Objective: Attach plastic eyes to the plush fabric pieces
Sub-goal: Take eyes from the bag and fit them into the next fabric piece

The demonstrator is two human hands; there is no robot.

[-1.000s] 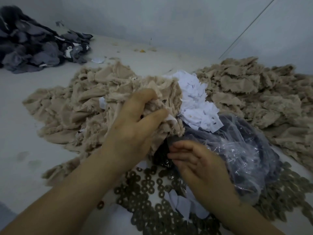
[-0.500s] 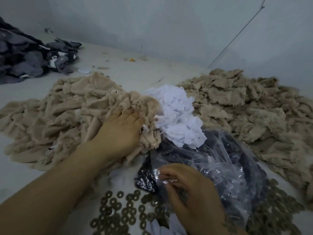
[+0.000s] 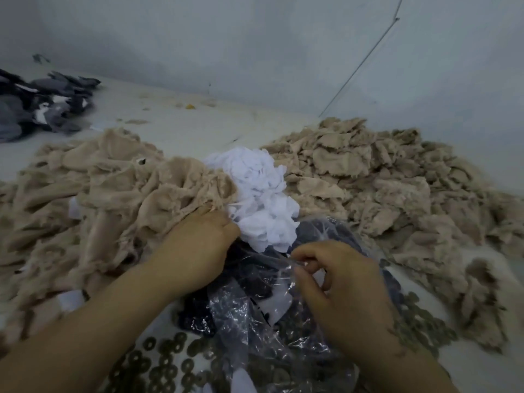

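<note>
A heap of beige plush fabric pieces (image 3: 113, 199) covers the left of the table. My left hand (image 3: 198, 248) lies at its near right edge, fingers reaching into the fabric where they are partly hidden. A clear plastic bag (image 3: 255, 307) with dark contents sits in the middle, and my right hand (image 3: 337, 282) pinches its crinkled film. Several dark ring-shaped washers (image 3: 167, 361) lie scattered around the bag. A wad of white pieces (image 3: 261, 191) rests between the heaps.
A second beige plush heap (image 3: 397, 194) fills the right side. Grey and dark fabric scraps (image 3: 42, 103) are piled at the far left. A grey wall (image 3: 255, 46) closes off the back, with a thin cord (image 3: 365, 58) running down it.
My left hand dropped from the lifted fabric and slid down to the heap's near edge. My right hand shifted right on the plastic bag. The view tilted upward.
</note>
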